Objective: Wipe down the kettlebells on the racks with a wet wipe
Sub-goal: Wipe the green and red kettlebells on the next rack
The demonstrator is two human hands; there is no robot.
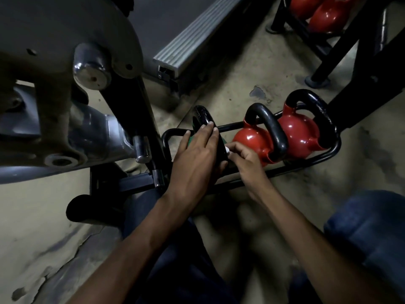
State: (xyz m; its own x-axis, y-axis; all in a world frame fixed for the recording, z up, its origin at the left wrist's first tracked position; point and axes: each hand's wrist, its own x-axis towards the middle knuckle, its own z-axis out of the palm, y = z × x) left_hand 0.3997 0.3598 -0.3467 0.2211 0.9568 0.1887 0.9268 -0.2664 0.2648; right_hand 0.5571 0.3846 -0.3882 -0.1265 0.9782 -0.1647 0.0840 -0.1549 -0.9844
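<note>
A low black rack (335,148) on the floor holds a green kettlebell (202,118) with a black handle at its left end and two red kettlebells (252,139) (300,132) to its right. My left hand (195,161) lies over the green kettlebell's handle and body, fingers wrapped on the handle. My right hand (245,156) pinches a small white wet wipe (228,150) against the right side of that handle, just left of the nearer red kettlebell. Most of the green body is hidden under my left hand.
A grey exercise machine (65,84) with a black arm crowds the left, its base bar touching the rack's left end. A treadmill deck (192,44) lies behind. Another black rack (324,47) with red kettlebells (328,16) stands at the top right. My knees are at the bottom.
</note>
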